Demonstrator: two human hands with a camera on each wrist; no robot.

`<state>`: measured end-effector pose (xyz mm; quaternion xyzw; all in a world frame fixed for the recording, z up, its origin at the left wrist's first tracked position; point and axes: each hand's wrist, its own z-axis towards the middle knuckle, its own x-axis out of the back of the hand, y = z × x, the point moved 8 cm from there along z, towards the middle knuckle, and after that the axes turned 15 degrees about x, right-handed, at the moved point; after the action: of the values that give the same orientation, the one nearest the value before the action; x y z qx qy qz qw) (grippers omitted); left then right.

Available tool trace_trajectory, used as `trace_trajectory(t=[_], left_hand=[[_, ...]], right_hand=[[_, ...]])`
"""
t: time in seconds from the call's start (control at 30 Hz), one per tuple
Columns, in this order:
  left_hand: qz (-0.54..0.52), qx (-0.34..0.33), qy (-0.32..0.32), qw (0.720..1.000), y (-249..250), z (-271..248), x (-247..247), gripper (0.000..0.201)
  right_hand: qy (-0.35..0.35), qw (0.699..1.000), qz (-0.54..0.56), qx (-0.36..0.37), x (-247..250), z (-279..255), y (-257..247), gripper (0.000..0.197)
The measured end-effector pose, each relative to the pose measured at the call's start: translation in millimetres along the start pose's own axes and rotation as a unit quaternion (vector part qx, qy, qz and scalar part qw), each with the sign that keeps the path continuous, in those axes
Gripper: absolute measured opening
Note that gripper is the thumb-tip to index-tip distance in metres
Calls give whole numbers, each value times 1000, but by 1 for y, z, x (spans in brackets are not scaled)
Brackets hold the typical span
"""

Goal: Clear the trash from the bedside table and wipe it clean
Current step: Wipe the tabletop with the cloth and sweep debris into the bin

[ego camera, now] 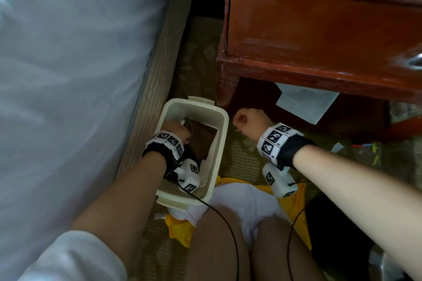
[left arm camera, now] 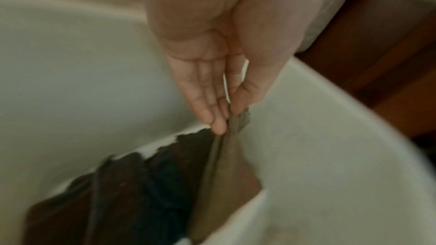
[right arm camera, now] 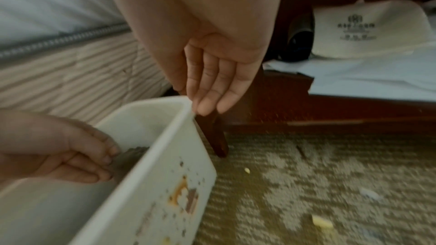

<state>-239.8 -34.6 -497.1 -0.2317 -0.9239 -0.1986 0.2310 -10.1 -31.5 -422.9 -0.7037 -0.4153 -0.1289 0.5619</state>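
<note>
Patterned carpet (right arm camera: 306, 165) between bed (ego camera: 68, 75) and wooden nightstand (ego camera: 319, 29). Left hand (left arm camera: 212, 66) pinches brown cloth (left arm camera: 226, 165) inside white bin (ego camera: 196, 104); right hand (right arm camera: 212, 74), fingers loosely together and unladen, hangs beside its rim. Deeper bin contents blurred.

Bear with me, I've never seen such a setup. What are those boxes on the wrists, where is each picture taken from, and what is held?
Those boxes are cameras: a person works with bare hands, wearing one camera on each wrist and one on the head. The wide picture looks down from the head; the other two look along each hand. On the patterned carpet, between a bed and a wooden nightstand, stands a white bin. The left hand reaches into it and pinches a corner of a brown sheet. The right hand hangs beside the bin's rim and holds nothing that shows.
</note>
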Motion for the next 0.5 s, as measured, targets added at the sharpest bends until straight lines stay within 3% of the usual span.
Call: trace_trajectory(t=[0.2,0.37,0.5], left_hand=[[28,-52,-3,998,34,-65,22,28],[10,-92,-24,995,51,-132,44,7],[-6,-171,-53,984,71,-198,55,19]], right_hand=[[4,999,-25,48,29,-23,-52,17],[10,995,-50,91,48,-51,-93,15],[27,989,-79,120,59,-83,-120,24]])
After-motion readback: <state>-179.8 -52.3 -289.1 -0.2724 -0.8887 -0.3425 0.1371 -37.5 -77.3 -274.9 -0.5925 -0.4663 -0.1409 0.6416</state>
